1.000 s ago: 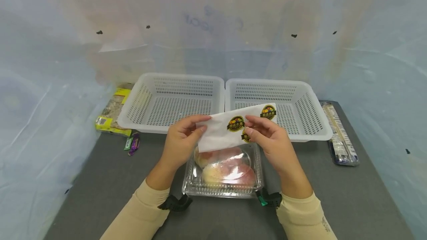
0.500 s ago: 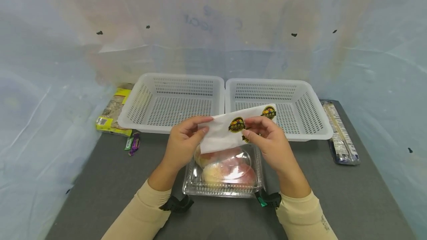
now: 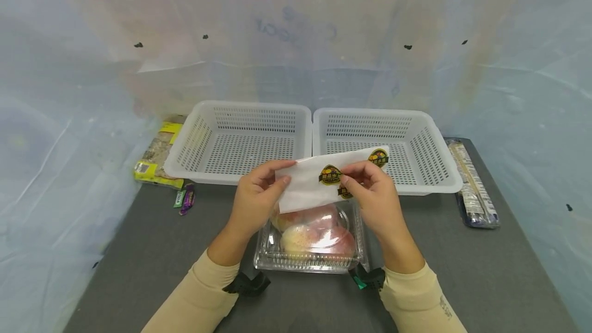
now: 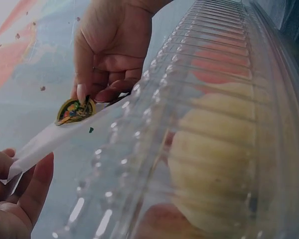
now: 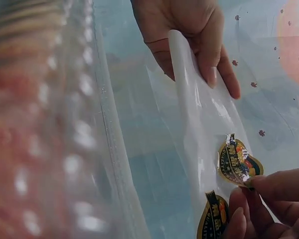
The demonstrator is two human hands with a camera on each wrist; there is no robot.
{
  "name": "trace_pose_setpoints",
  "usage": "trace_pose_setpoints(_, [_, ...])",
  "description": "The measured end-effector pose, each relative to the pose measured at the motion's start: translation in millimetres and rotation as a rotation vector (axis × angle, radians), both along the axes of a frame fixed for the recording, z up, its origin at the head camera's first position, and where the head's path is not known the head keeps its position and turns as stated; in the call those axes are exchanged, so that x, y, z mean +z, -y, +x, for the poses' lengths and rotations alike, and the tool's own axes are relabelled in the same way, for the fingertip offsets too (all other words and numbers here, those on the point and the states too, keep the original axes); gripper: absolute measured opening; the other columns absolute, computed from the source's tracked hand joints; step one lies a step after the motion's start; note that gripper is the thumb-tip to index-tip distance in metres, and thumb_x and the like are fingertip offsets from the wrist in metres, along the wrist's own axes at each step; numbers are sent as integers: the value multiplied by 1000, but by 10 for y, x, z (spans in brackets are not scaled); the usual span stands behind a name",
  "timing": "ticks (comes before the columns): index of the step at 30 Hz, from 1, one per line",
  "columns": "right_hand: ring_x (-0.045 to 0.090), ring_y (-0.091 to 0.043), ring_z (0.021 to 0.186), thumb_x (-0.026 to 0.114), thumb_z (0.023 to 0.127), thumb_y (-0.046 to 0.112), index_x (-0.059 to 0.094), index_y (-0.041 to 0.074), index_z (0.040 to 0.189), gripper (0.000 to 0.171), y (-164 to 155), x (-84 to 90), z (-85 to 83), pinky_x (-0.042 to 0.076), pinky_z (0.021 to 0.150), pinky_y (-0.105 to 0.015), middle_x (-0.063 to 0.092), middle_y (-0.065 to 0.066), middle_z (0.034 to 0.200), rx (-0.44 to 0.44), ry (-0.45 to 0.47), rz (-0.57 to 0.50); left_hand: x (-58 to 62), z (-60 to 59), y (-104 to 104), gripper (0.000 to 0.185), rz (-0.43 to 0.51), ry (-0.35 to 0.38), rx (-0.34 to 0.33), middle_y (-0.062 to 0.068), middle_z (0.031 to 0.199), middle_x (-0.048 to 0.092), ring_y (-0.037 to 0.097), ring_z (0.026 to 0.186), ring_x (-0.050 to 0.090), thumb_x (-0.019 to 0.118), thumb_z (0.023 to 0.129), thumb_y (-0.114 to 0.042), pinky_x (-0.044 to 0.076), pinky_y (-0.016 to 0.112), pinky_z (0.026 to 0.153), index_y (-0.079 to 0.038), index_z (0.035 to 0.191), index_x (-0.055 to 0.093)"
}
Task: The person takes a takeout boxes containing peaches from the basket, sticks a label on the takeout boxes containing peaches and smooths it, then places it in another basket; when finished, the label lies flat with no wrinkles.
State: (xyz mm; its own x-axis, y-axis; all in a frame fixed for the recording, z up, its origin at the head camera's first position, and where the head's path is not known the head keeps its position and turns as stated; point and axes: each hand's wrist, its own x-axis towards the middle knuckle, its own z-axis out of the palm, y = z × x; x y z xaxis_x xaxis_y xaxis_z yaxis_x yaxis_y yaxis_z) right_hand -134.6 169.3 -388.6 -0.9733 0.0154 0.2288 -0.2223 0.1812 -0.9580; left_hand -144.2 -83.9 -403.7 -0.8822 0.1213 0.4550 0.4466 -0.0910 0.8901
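Note:
My left hand (image 3: 254, 194) pinches the left end of a white sticker sheet (image 3: 300, 189) between thumb and fingers. The sheet carries black and gold round stickers printed with fruit. At the sheet's middle, my right hand (image 3: 376, 197) pinches the edge of one sticker (image 3: 330, 175) with thumb and forefinger. In the right wrist view that sticker (image 5: 236, 162) looks slightly bent up at the pinched edge, with a second sticker (image 5: 214, 219) beside it. Below the sheet sits a closed clear plastic box (image 3: 263, 257) holding round red-and-yellow fruit (image 3: 300, 240), partly hidden by the sheet.
Two white perforated baskets (image 3: 240, 179) (image 3: 430, 189) stand side by side behind the hands. A yellow-trimmed bag (image 3: 159, 155) and small green and purple packets (image 3: 187, 199) lie left. A long clear-wrapped package (image 3: 474, 189) lies right, on the dark grey table (image 3: 499, 271).
The sheet has shifted slightly to the right and its right end now shows more of a sticker. Both hands keep their pinches, the left having moved slightly right. The box stays put.

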Motion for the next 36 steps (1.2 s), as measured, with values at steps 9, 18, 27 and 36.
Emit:
trace_pose_setpoints(9, [66, -24, 89, 75, 101, -4, 73, -5, 111, 10, -38, 67, 31, 58, 74, -28, 69, -20, 104, 51, -50, -44, -25, -17, 11, 33, 46, 18, 1, 20, 123, 73, 32, 101, 74, 69, 98, 15, 64, 37, 78, 6, 130, 73])
trace_pose_setpoints(18, [67, -24, 92, 75, 100, -5, 70, -8, 113, 13, -86, 118, 55, 58, 80, -30, 68, -18, 107, 77, -53, -128, 33, -25, 62, 36, 113, 99, 53, 23, 123, 73, 30, 101, 73, 67, 99, 15, 63, 31, 77, 6, 134, 71])
trace_pose_setpoints(27, [63, -22, 85, 73, 100, -8, 69, -13, 113, 14, -153, 276, 190, 57, 76, -29, 68, -15, 103, -17, -94, -233, 93, 108, 279, 34, 133, 173, -27, 26, 129, 70, 32, 111, 72, 67, 99, 17, 63, 38, 87, 13, 133, 67])
trace_pose_setpoints(36, [65, -22, 83, 72, 101, -10, 70, -15, 111, 12, -348, 390, 307, 58, 75, -29, 71, -14, 103, -65, -124, -222, -37, 492, 520, 32, 56, 248, -194, 15, 114, 74, 18, 89, 68, 69, 100, 12, 60, 28, 73, 11, 132, 69])
